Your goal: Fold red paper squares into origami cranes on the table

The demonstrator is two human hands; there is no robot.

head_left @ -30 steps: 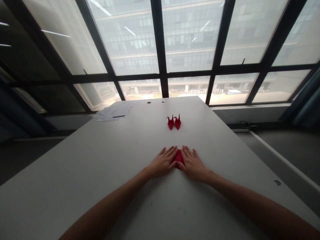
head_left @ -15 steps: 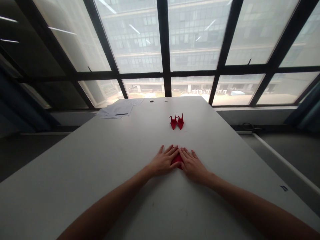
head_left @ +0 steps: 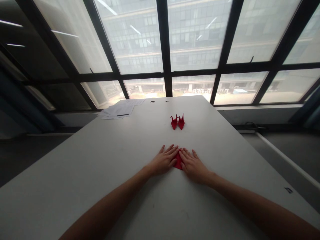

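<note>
A piece of red paper (head_left: 178, 162) lies flat on the white table (head_left: 115, 156), partly covered by both hands. My left hand (head_left: 165, 160) rests palm down on its left side, fingers stretched out. From the right, my right hand (head_left: 193, 166) presses on the other side, also flat with fingers extended. The fingertips of the two hands almost meet at the paper's far corner. Between the hands a red triangular part shows; the rest of the sheet is hidden. Beyond them stand two red folded paper cranes, a left crane (head_left: 174, 123) and a right crane (head_left: 181, 123), side by side.
White paper sheets (head_left: 117, 110) are spread at the table's far left, with a dark pen-like stick (head_left: 122, 115) on them. A small dark mark (head_left: 288, 190) is near the right edge. Large framed windows (head_left: 195, 36) rise behind the table.
My left thumb has drawn back to the left, away from the right thumb, so more of the red paper shows. The hands otherwise stay in place; the view has shifted slightly.
</note>
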